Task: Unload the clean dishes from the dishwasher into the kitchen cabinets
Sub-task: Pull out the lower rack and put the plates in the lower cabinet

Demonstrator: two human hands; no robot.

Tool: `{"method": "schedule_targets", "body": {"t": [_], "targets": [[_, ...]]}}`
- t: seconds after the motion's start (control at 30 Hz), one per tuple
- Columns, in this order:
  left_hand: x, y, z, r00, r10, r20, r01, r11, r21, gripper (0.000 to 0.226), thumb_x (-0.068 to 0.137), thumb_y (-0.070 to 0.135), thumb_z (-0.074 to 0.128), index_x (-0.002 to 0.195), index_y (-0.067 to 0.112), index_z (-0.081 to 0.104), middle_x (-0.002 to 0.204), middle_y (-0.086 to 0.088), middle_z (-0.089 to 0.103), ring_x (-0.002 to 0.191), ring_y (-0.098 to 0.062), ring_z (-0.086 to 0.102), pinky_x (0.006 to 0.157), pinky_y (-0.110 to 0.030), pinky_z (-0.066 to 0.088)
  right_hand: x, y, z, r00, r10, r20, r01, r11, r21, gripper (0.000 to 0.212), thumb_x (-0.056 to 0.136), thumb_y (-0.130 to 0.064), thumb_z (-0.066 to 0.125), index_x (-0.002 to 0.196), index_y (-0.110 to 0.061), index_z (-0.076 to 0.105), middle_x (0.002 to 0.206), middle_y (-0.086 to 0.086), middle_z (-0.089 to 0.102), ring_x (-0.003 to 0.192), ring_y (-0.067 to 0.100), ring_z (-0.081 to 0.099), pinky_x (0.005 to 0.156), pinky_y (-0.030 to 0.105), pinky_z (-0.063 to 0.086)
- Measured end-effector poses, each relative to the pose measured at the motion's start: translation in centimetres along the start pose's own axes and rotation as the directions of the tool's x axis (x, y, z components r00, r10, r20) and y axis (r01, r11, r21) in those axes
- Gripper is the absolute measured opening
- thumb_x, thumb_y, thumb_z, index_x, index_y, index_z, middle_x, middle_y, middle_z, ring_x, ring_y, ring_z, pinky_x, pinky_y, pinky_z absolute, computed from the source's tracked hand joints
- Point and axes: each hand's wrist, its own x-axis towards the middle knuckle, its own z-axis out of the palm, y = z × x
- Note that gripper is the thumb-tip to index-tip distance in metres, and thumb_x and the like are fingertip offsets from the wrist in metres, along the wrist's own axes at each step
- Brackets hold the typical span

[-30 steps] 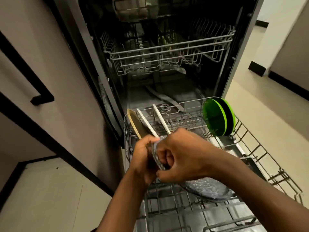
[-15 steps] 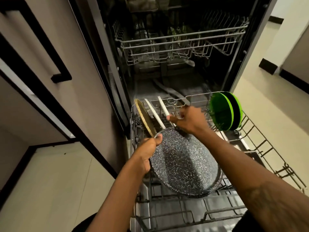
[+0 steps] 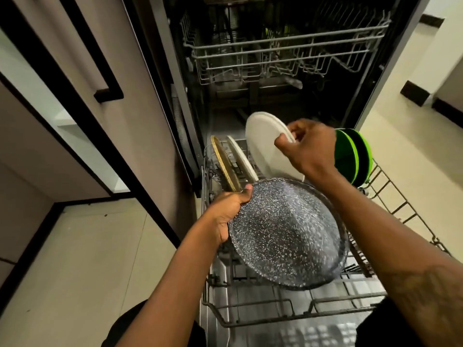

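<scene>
Operator: Since half a second back, my right hand [image 3: 308, 149] has gone from reaching at the slots to lifting one white plate [image 3: 265, 144] clear of the lower rack [image 3: 275, 314] — thumb and fingers pinch its rim, plate tilted on edge
Checker: State of the other hand?
Operator: Holding too: my left hand [image 3: 228, 216] grips the rim of the speckled plate [image 3: 288, 234], thumb on top, kept nearly flat above the rack
Checker: Remaining load?
Operator: A second white plate [image 3: 241, 159] and a gold-rimmed plate [image 3: 224, 166] stand upright in the left slots; green plates [image 3: 350, 159] stand at the right edge
Checker: Step in hand?
Operator: Unloading, early — neither held plate is put away yet. Next move, as I judge it: lay the white plate onto the speckled one, keep both level, then carry the stack. Rim grips only, so a slip is the risk
</scene>
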Motion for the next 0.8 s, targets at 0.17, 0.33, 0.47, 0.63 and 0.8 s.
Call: {"method": "schedule_targets", "body": {"t": [0.17,0.33,0.47,0.63,0.8], "targets": [[-0.1,0.3,1.2,0.988,-0.016,-0.155,-0.021,0.972,-0.234,0.053,0.083,0.06,0.073,0.113,0.017,0.071,0.126,-0.011,0.07,0.113,-0.029,0.067,0.104,-0.052,0.05,-0.9,-2.3,-3.3,0.913,-0.337,0.232,0.333,0.941,0.056,0.011,0.075,-0.031,0.075,0.082,-0.022,0.075,0.069,-0.01,0.067,0.056,0.006,0.06,0.052,0.033,0.054],[1.6,0.4,3.0,0.98,-0.007,-0.2,-0.081,0.901,-0.427,0.073,0.07,0.074,0.075,0.114,0.015,0.07,0.105,-0.015,0.078,0.092,-0.037,0.076,0.086,-0.062,0.058,-2.4,-3.1,-5.3,0.716,-0.378,0.587,0.516,0.853,-0.081,0.022,0.069,-0.044,0.069,0.079,-0.024,0.072,0.067,-0.014,0.063,0.059,0.005,0.058,0.057,0.03,0.052],[3.4,0.0,3.7,0.992,-0.121,0.017,0.113,0.852,-0.511,0.125,0.041,0.099,0.066,0.141,0.025,0.054,0.139,-0.017,0.062,0.122,-0.045,0.062,0.102,-0.068,0.046,-3.1,-3.1,-6.7,0.621,-0.234,0.748,0.484,0.865,-0.131,0.017,0.067,-0.034,0.079,0.079,-0.028,0.069,0.066,-0.016,0.064,0.062,-0.004,0.059,0.058,0.021,0.046],[1.3,1.5,4.8,0.985,0.022,0.17,0.081,0.814,-0.576,0.084,0.079,0.069,0.073,0.14,0.012,0.058,0.132,-0.021,0.066,0.122,-0.043,0.063,0.108,-0.064,0.043,-4.3,-3.9,-6.6,0.503,-0.15,0.851,0.457,0.882,-0.115,0.016,0.072,-0.033,0.08,0.082,-0.03,0.069,0.07,-0.016,0.066,0.067,-0.002,0.061,0.062,0.021,0.049],[1.3,1.1,4.5,0.998,0.013,0.067,0.022,0.868,-0.496,0.03,0.101,0.025,0.053,0.122,0.006,0.065,0.102,-0.019,0.077,0.089,-0.037,0.074,0.083,-0.045,0.057,-3.9,-4.0,-6.4,0.436,-0.106,0.894,0.351,0.934,-0.06,0.015,0.072,-0.027,0.084,0.083,-0.025,0.073,0.072,-0.01,0.07,0.066,0.0,0.063,0.056,0.012,0.048]]}}
